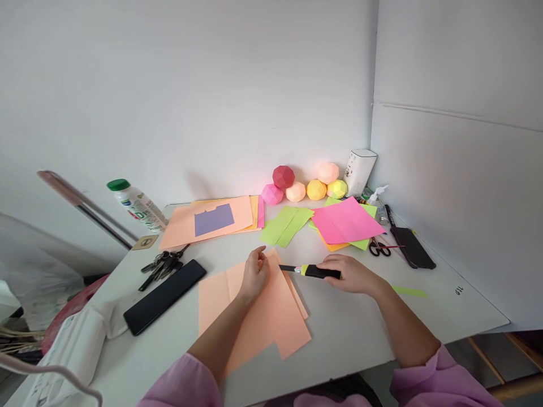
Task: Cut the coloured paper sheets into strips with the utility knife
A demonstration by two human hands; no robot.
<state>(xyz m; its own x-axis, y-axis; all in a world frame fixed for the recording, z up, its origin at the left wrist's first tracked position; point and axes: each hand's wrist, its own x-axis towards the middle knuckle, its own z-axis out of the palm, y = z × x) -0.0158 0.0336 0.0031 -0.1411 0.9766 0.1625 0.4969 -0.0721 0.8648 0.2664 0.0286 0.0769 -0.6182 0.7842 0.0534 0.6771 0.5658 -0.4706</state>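
Peach paper sheets (250,328) lie on the white table before me, with a fold line near their left side. My left hand (256,273) rests on the paper near its top edge, fingers bent, with nothing visible in them. In my right hand (345,273) is a utility knife (316,272) with a black and yellow handle, held sideways. Its dark blade points left and its tip is at the right edge of the peach paper, beside my left hand. A narrower peach strip shows under the sheet's right edge.
Behind lie green paper (286,225), pink paper (348,222) and a peach stack (178,229). Faceted paper balls (283,177) stand against the wall. Scissors (379,247) and a black phone (413,249) are right; keys (163,265), a black phone-like slab (165,297) and a bottle (139,206) left.
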